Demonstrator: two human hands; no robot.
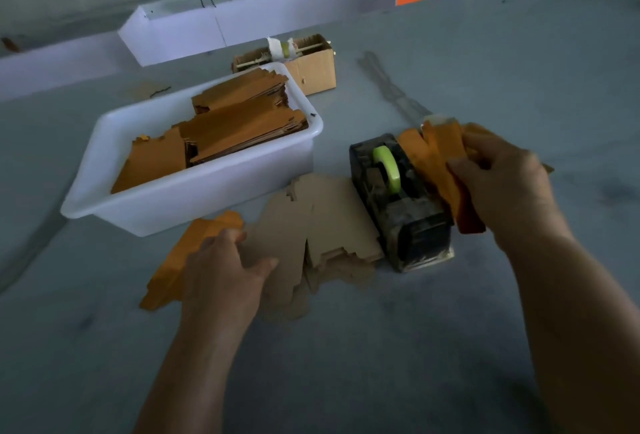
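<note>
Your right hand (502,187) grips an orange carton (440,156), just right of the tape dispenser (398,205). Your left hand (225,267) rests, fingers relaxed, on flat blanks (332,218) lying on the table (381,347) before the white bin (194,205). Bin holds an orange stack (242,121).

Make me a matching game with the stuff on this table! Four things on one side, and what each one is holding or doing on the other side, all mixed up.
Things:
1. white tub
2. tape dispenser
3. right hand
4. left hand

What goes with it:
a. grips folded orange card
b. carries a green tape roll
c. rests on flat brown card
d. holds stacks of orange card

Pairs: 1-d, 2-b, 3-a, 4-c.
</note>
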